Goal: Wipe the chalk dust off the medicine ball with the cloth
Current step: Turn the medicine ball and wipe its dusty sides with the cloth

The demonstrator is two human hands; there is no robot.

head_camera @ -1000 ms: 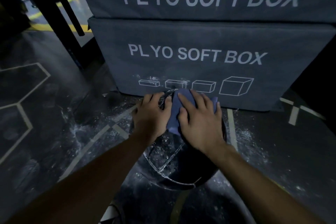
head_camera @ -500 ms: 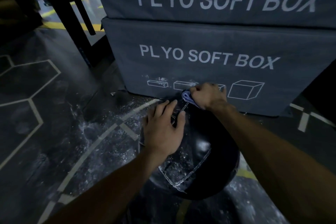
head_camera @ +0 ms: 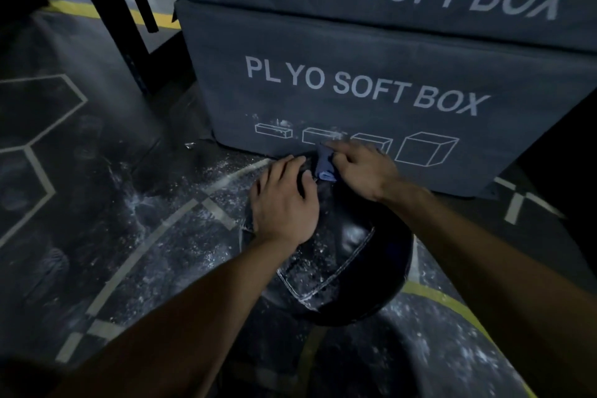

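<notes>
Wiping the far side of the medicine ball [head_camera: 349, 268]
It sits on the dusty floor [head_camera: 129, 203] against the plyo soft box [head_camera: 355, 90]; left hand [head_camera: 284, 203] lies flat, fingers relaxed, on top, right hand [head_camera: 365, 168] grips the blue cloth [head_camera: 324, 165] at its far edge

Left hand [head_camera: 284, 203] lies flat, fingers spread; right hand [head_camera: 361, 168] is curled.

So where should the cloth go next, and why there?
Probably toward the person, down onto the stitched panel, because white chalk specks show there. The right hand holds the blue cloth at the far top of the medicine ball, while the left hand rests on the ball, steadying it.
</notes>
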